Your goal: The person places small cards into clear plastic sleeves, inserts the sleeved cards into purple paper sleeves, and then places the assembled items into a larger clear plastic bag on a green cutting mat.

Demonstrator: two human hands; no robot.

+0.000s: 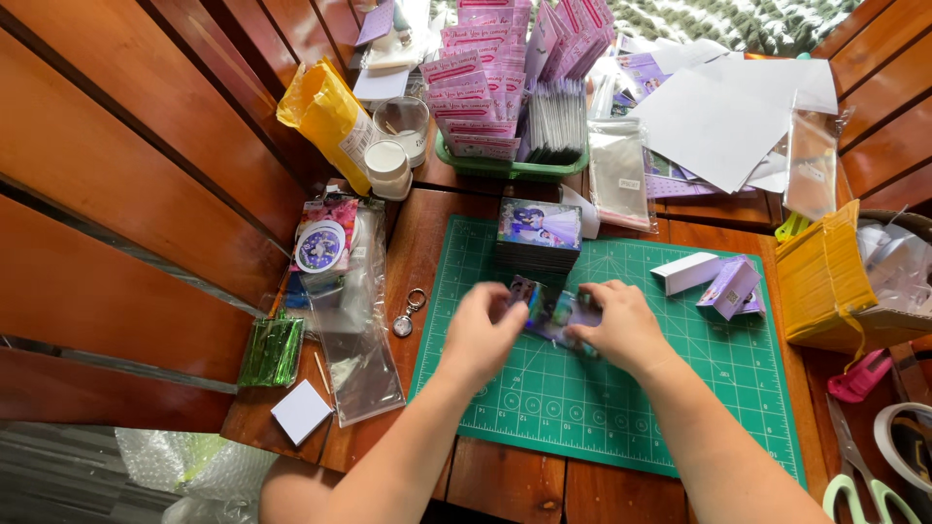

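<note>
Left hand [482, 335] and right hand [626, 325] — glossy card [555, 312] pinched between

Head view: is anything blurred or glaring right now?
Head view: left hand and the cards it shares with the right hand are motion-blurred; cutting mat stays sharp; clear sleeves show glare; edges bow.

Two hands [482, 335] [621, 325], one cutting mat [631, 388], two card stacks [539, 233] [555, 312], one keyring [408, 312].

Reddish wooden slats [126, 194] wall the left side — glossy under bright light. The tabletop [505, 480] is matching plank wood.
</note>
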